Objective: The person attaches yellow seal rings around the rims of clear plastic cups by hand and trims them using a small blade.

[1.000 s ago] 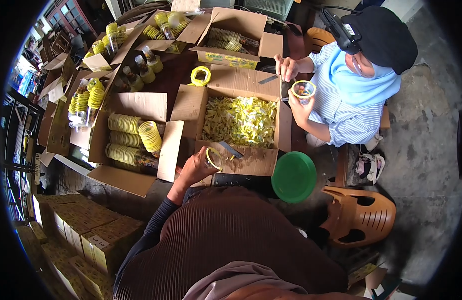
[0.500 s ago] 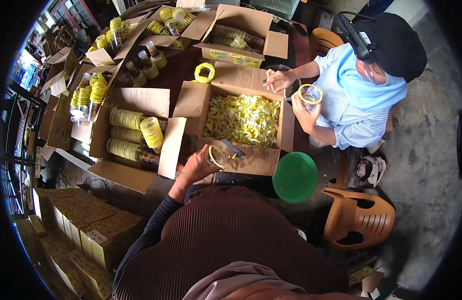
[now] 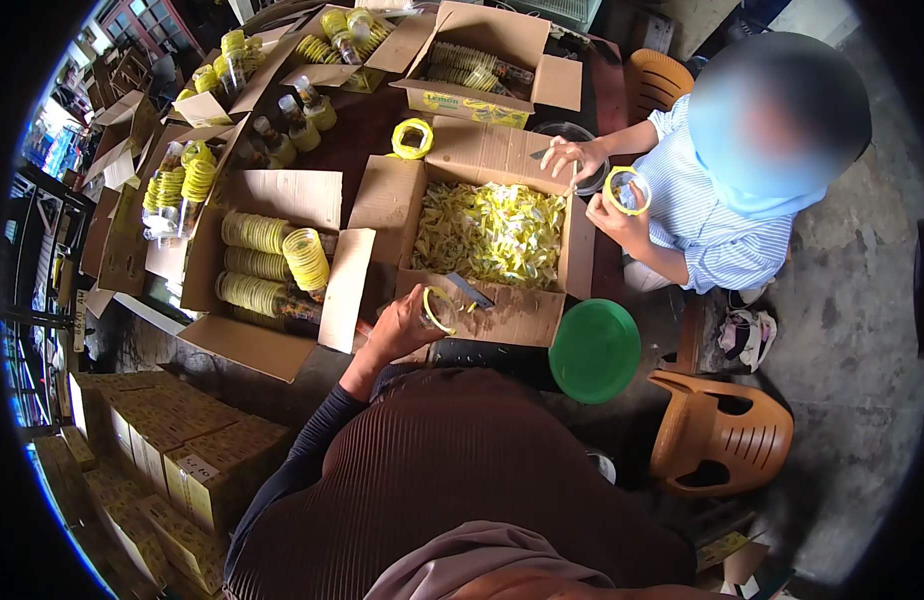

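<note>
My left hand (image 3: 400, 328) is closed around a clear plastic cup with a yellow rim (image 3: 441, 311), tilted so its mouth faces right. Just beyond the cup, a dark flat blade (image 3: 469, 290) lies on the near flap of a cardboard box (image 3: 517, 318). Yellow and white scraps (image 3: 492, 235) fill that box. To the left, stacks of yellow-rimmed cups (image 3: 250, 262) lie in another open carton (image 3: 252, 345), one short stack (image 3: 306, 260) resting on top. My right hand is out of view.
Across the box, a co-worker (image 3: 727, 240) holds another yellow-rimmed cup (image 3: 627, 191). A green round basin (image 3: 594, 350) and an orange plastic chair (image 3: 722, 435) stand at right. Several cartons (image 3: 207, 450) are stacked at lower left. A yellow ring (image 3: 412, 139) sits behind the box.
My left hand stays in nearly the same place with the cup. The co-worker's free hand has shifted slightly right, and their cup has turned. The whole view has moved a little.
</note>
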The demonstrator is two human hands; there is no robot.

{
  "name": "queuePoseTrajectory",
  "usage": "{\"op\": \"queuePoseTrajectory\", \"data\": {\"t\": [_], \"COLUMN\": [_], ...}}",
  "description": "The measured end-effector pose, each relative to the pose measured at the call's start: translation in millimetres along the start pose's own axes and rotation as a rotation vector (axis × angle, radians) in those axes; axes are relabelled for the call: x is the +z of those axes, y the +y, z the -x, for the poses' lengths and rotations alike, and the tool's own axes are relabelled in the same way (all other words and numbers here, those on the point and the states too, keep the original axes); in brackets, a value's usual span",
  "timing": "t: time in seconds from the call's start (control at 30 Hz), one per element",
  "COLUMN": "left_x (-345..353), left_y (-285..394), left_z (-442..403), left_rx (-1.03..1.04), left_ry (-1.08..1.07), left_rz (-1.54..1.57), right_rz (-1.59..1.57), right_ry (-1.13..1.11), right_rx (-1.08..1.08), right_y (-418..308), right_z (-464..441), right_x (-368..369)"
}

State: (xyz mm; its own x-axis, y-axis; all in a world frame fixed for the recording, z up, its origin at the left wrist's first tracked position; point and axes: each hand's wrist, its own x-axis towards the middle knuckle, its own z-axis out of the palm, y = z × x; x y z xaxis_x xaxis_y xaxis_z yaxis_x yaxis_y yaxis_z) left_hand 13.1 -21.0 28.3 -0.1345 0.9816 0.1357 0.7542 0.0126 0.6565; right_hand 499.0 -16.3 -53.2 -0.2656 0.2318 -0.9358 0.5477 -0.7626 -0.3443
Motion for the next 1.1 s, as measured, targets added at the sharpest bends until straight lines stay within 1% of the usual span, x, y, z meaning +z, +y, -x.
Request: {"op": "queuePoseTrajectory", "data": {"t": [0.07,0.27,0.33,0.37,0.43,0.5,0.57,0.63,0.67,0.73,0.77,0.8,0.83,0.87,0.93,0.97,1.03,1.1], "left_x": [-1,-16,-22,-25,-26,-21,-15,-10,-10,-12,-14,-21,-29,-34,-41,-45,-47,-42], "left_y": [-1,14,24,26,30,30,29,29,29,32,35,41,48,51,52,53,54,49], "left_z": [0,-14,-20,-21,-22,-24,-31,-35,-37,-40,-43,-44,-44,-44,-40,-38,-33,-29], "left_rx": [0.030,0.010,0.066,0.070,0.091,0.137,0.191,0.200,0.205,0.162,0.147,0.147,0.145,0.143,0.122,0.093,0.055,0.044], "left_ry": [0.020,-0.027,-0.009,-0.010,-0.040,-0.027,-0.001,-0.060,-0.053,-0.148,-0.145,-0.135,-0.082,-0.031,-0.004,0.000,0.014,-0.007], "left_rz": [-0.009,0.114,0.207,0.205,0.246,0.293,0.336,0.324,0.318,0.237,0.240,0.236,0.259,0.281,0.294,0.321,0.335,0.336], "right_rz": [0.017,0.075,0.126,0.179,0.411,-0.049,0.202,0.577,0.578,0.323,0.329,0.021,-0.285,-0.376,-0.582,-0.582,-0.663,-0.674], "right_ry": [-0.046,-0.159,-0.148,-0.123,0.019,0.013,0.214,0.403,0.403,0.117,0.113,-0.154,-0.418,-0.558,-0.753,-0.756,-0.875,-0.895], "right_rx": [-0.006,-0.013,-0.044,-0.093,-0.407,-0.636,-1.042,-1.230,-1.240,-1.297,-1.305,-1.263,-1.184,-1.127,-1.012,-1.011,-0.930,-0.905], "right_y": [-14,-59,-80,-91,-113,-172,-210,-252,-265,-286,-296,-306,-315,-322,-330,-331,-330,-327], "right_z": [2,14,20,22,22,51,44,62,55,41,40,40,42,46,50,50,48,47], "right_x": [9,29,32,32,23,51,72,101,112,130,136,141,145,149,151,152,154,155]}}
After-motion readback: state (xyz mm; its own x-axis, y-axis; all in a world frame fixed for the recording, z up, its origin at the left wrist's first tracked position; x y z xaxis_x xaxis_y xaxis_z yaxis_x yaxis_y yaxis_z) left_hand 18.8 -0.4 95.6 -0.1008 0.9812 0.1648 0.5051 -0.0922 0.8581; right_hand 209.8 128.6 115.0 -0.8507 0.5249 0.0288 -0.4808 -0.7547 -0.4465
